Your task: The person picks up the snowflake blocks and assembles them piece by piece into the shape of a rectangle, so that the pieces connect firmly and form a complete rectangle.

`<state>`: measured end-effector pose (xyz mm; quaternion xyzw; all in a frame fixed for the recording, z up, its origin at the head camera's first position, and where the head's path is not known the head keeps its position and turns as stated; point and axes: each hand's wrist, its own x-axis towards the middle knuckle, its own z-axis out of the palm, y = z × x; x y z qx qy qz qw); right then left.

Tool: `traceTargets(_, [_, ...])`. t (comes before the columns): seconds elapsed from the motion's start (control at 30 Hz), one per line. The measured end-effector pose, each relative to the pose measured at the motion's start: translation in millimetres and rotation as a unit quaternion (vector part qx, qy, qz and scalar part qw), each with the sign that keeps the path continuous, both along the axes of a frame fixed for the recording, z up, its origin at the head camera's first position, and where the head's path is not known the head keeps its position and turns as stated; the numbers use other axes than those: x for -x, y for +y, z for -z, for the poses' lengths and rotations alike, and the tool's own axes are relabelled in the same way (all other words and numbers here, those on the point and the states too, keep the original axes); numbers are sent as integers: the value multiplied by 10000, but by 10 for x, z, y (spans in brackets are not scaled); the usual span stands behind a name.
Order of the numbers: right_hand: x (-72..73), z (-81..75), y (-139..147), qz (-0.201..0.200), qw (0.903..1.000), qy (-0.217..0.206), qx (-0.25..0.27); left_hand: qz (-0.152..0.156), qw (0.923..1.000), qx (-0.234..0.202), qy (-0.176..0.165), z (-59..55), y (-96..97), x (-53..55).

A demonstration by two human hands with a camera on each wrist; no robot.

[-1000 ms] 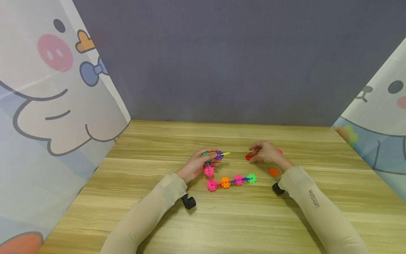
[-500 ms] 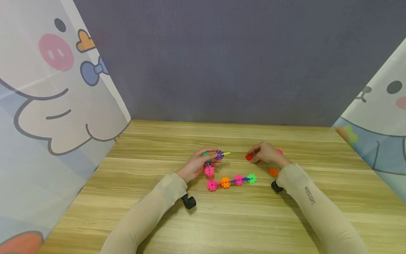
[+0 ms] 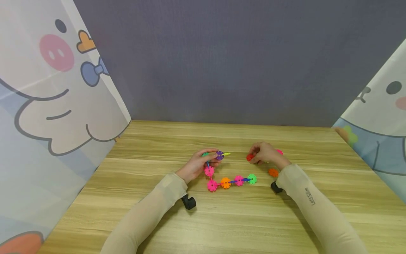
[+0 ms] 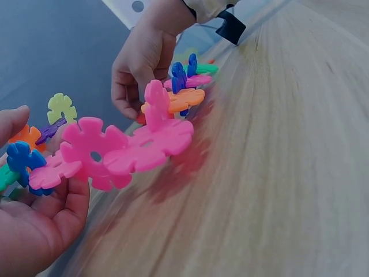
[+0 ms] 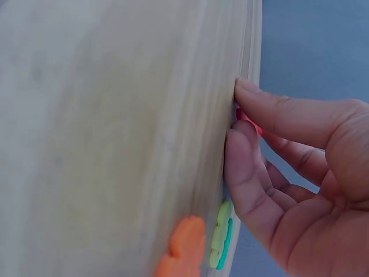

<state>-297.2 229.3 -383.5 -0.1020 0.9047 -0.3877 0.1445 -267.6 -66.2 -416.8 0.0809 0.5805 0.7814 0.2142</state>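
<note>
In the head view, my left hand (image 3: 197, 165) holds one end of a bent chain of interlocking plastic snowflake discs. A purple disc (image 3: 219, 155) and an edge-on yellow disc (image 3: 226, 153) stick out past its fingertips. From there the chain bends through a pink disc (image 3: 212, 185) and an orange disc (image 3: 226, 182) to a green disc (image 3: 252, 179). Across a gap to the right, my right hand (image 3: 265, 154) pinches a red disc (image 3: 249, 157) at the tabletop. Its fingers mostly cover that red disc (image 5: 249, 120) in the right wrist view.
Near the right wrist lies a loose orange disc (image 3: 273, 172). A pink disc (image 3: 279, 152) shows behind the right hand. Yellow-green (image 5: 219, 236) and green (image 5: 229, 242) discs lie close together below the right fingers. A grey panel (image 3: 209, 70) stands along the table's back edge.
The right forearm has shifted slightly left, and the red disc has tilted a little between the right fingers. The left hand and its chain stay almost still.
</note>
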Motion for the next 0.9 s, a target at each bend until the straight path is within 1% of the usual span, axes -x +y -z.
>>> traceTargets(0.17, [-21,3,4,-59,9999,87,99,4,10000,-6,-2,-7,-7,-10])
traceTargets(0.4, [-66,-2,-31,2,9983,-40,581,-16,10000,-28,33,-2,-5,-9])
traceTargets(0.6, [-129,-23,-67,121,9940,-288,1047,-61,10000,14,-5,4,-3,-21])
traceTargets(0.8, [-161,-38,-109,231,9904,-406,1299,-83,10000,27,3,1,-7,-26])
traceTargets(0.9, [-177,-47,-135,146,9896,-361,1383,-91,9999,49,-6,0,-8,-27])
